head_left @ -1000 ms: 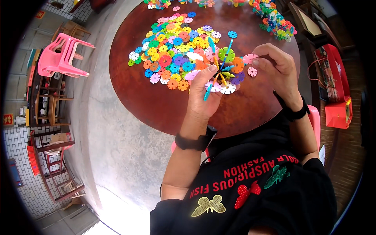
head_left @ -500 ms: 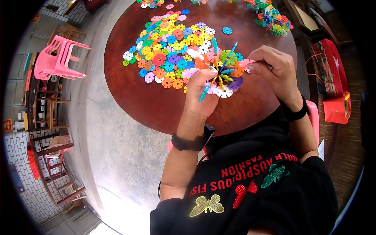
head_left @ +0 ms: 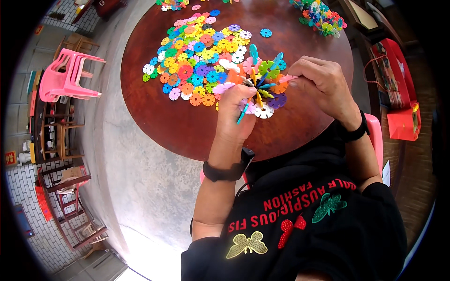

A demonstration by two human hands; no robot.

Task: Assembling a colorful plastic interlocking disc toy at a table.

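My left hand (head_left: 236, 112) is closed on a round cluster of interlocking plastic discs (head_left: 263, 110), flower-shaped and notched, in green, orange, purple, white, blue and yellow. The thumb presses near the cluster's middle; the fingers behind it are mostly hidden. My right hand (head_left: 323, 84) pinches a pink flower disc (head_left: 287, 78) at the cluster's right side, against an orange disc. Whether the two discs are slotted together I cannot tell. Beyond the left hand, a wide heap of loose flower discs (head_left: 196, 70) lies spread over the round brown table (head_left: 154, 112).
Another assembled disc cluster (head_left: 323, 18) stands at the table's far right, and part of one more (head_left: 171, 3) shows at the far edge. A single blue disc (head_left: 266, 33) lies apart from the heap. Pink stacked chairs (head_left: 65, 77) stand left; a red bag (head_left: 403, 124) is at right.
The pink disc in my right hand has turned and now appears nearly edge-on. The cluster in my left hand has tilted a little, and the whole view has shifted slightly.
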